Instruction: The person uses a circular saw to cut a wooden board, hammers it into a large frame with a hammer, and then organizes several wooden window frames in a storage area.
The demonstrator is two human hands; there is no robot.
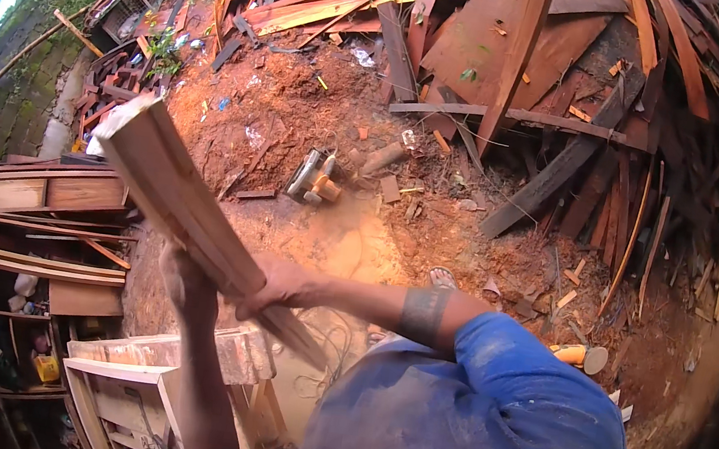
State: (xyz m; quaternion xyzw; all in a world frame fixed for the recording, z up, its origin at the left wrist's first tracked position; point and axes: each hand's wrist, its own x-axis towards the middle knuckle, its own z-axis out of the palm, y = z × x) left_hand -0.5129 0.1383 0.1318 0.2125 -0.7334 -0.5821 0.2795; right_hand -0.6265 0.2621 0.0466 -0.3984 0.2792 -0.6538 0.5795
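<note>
A thick wooden beam (183, 189) slants across the space in front of me, its far end raised to the left and its near end close to my blue shirt. My left hand (184, 277) is closed around its underside near the middle; the beam partly hides those fingers. From the other side my right hand (276, 286) grips it a little nearer the lower end. Below the beam stands a rough wooden bench or frame (115, 368), with a thick worn plank (206, 352) on top.
A power tool (315, 179), seemingly a circular saw, lies on the sawdust-covered ground ahead. Piled boards and scrap wood (515, 53) fill the far side and right. At the left are stacked wooden panels (39, 193) and a shelf with a yellow container (46, 368). An orange-and-black cylindrical object (570, 355) lies at right.
</note>
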